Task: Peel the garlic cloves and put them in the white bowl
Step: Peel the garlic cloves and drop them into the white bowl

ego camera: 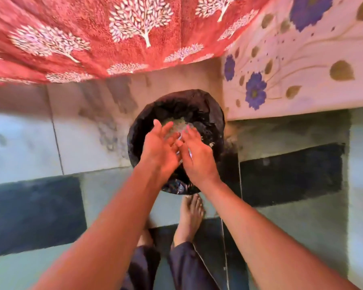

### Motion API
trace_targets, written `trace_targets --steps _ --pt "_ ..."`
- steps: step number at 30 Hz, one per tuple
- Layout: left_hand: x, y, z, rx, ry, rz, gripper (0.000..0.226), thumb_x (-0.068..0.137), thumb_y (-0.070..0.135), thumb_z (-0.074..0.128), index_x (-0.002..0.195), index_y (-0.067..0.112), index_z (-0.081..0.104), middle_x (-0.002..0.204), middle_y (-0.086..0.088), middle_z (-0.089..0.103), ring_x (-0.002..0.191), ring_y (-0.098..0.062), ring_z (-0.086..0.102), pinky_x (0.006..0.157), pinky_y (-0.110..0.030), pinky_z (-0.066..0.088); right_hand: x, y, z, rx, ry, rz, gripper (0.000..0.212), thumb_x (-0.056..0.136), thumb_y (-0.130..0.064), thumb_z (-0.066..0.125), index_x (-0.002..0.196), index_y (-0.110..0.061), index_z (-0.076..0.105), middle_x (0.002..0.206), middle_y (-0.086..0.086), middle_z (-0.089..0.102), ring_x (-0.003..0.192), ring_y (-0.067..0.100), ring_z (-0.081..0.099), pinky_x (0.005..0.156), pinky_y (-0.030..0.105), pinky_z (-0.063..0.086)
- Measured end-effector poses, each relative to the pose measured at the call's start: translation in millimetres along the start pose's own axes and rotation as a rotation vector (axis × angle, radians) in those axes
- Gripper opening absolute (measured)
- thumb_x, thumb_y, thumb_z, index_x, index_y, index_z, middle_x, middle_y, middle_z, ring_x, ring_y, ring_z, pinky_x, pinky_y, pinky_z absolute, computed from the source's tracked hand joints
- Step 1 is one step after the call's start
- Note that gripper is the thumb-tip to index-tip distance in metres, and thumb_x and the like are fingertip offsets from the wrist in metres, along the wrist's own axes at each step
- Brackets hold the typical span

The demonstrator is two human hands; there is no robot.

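I stand over a round bin lined with a black bag (205,114) on the floor. A pale heap of garlic skins (176,124) lies inside it. My left hand (159,149) and my right hand (198,158) are held close together above the bin, fingers fairly straight and pointing away from me, their inner edges touching. A thin pale sliver (190,153) shows between the hands; blur hides what it is. No garlic cloves and no white bowl are in view.
A red cloth with white tree prints (113,34) hangs at the top. A floral-painted surface (291,70) stands at the upper right. The floor has pale and dark tiles (29,216). My bare foot (190,218) is just below the bin.
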State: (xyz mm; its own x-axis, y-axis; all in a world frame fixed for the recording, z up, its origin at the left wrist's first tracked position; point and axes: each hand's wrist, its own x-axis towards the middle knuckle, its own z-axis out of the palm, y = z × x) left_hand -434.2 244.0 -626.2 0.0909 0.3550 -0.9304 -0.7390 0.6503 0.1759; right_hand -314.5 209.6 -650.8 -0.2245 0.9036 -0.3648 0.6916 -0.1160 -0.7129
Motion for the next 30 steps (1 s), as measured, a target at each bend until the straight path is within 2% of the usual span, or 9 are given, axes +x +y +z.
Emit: trace_targets --steps 3,8,11,14,18,21,23,26,30 --pt "0.0 8.4 -6.8 -0.017 0.006 -0.038 0.071 0.102 0.069 0.033 0.119 0.006 0.060 0.110 -0.015 0.065 0.107 -0.031 0.065 0.118 -0.046 0.041 0.9 -9.4 13.3 0.096 -0.163 -0.120 0.049 0.109 -0.028 0.040 0.152 -0.004 0.043 0.161 0.014 0.038 0.153 0.022 0.028 0.127 0.040 0.020" --pt "-19.3 16.5 -19.2 0.241 -0.008 0.019 0.080 0.100 0.074 0.030 0.142 0.010 0.055 0.132 -0.012 0.068 0.125 -0.026 0.063 0.111 -0.044 0.045 22.0 -1.3 7.0 0.054 -0.046 0.106 0.062 0.107 -0.042 0.025 0.154 -0.004 0.040 0.162 0.014 0.036 0.153 0.025 0.028 0.125 0.046 0.025" --pt "-23.3 22.1 -20.8 0.191 0.016 0.013 0.077 0.101 0.072 0.033 0.143 0.011 0.054 0.123 -0.004 0.062 0.115 -0.019 0.056 0.097 -0.035 0.045 13.7 -30.7 9.7 0.143 -0.025 -0.095 0.057 0.109 -0.037 0.031 0.158 -0.008 0.033 0.166 0.010 0.028 0.157 0.024 0.019 0.128 0.040 0.017" --pt "-28.4 29.0 -16.5 0.131 -0.065 -0.036 0.087 0.099 0.075 0.031 0.142 0.004 0.055 0.118 -0.010 0.062 0.118 -0.026 0.059 0.113 -0.042 0.044 3.8 -19.8 21.8 0.182 -0.199 -0.152 0.052 0.109 -0.029 0.036 0.157 -0.009 0.036 0.164 0.008 0.034 0.155 0.021 0.025 0.127 0.039 0.020" --pt "-43.4 21.6 -9.1 0.299 -0.007 0.042 0.070 0.101 0.070 0.035 0.132 0.013 0.063 0.126 -0.002 0.071 0.119 -0.021 0.066 0.104 -0.041 0.048 10.8 -5.5 5.8 0.081 0.210 0.166 0.058 0.106 -0.044 0.029 0.137 -0.006 0.061 0.143 0.012 0.058 0.137 0.023 0.050 0.117 0.034 0.036" --pt "-50.7 15.1 -4.4 0.202 -0.038 -0.030 0.076 0.101 0.069 0.038 0.134 0.004 0.061 0.103 -0.007 0.068 0.094 -0.020 0.066 0.090 -0.037 0.051 -2.8 -19.7 3.4 0.059 0.029 -0.133 0.048 0.109 -0.031 0.038 0.150 -0.008 0.049 0.153 0.014 0.049 0.147 0.022 0.040 0.122 0.028 0.028" --pt "-62.5 13.8 -0.8 0.192 -0.061 -0.037 0.075 0.103 0.067 0.035 0.135 0.005 0.060 0.099 -0.010 0.074 0.097 -0.022 0.070 0.099 -0.039 0.052 -8.9 -18.5 1.7 0.048 -0.063 -0.102 0.050 0.108 -0.036 0.034 0.141 -0.007 0.058 0.142 0.014 0.059 0.137 0.023 0.052 0.118 0.029 0.036" --pt "-100.2 12.1 6.2 0.264 -0.029 0.027 0.060 0.106 0.060 0.036 0.132 0.013 0.063 0.125 -0.013 0.073 0.118 -0.027 0.069 0.109 -0.043 0.049 -17.3 -20.6 -21.6 0.046 0.097 0.144 0.061 0.103 -0.048 0.026 0.109 -0.010 0.072 0.108 0.008 0.072 0.104 0.023 0.066 0.094 0.042 0.050" --pt "-179.2 17.9 23.4 0.394 -0.023 0.094 0.038 0.109 0.041 0.043 0.126 0.017 0.067 0.124 -0.006 0.075 0.122 -0.026 0.068 0.115 -0.046 0.045 -57.9 -72.5 -72.0 0.091 0.256 0.072 0.037 0.107 -0.034 0.041 0.096 -0.013 0.070 0.093 0.000 0.069 0.089 0.019 0.065 0.079 0.044 0.052"
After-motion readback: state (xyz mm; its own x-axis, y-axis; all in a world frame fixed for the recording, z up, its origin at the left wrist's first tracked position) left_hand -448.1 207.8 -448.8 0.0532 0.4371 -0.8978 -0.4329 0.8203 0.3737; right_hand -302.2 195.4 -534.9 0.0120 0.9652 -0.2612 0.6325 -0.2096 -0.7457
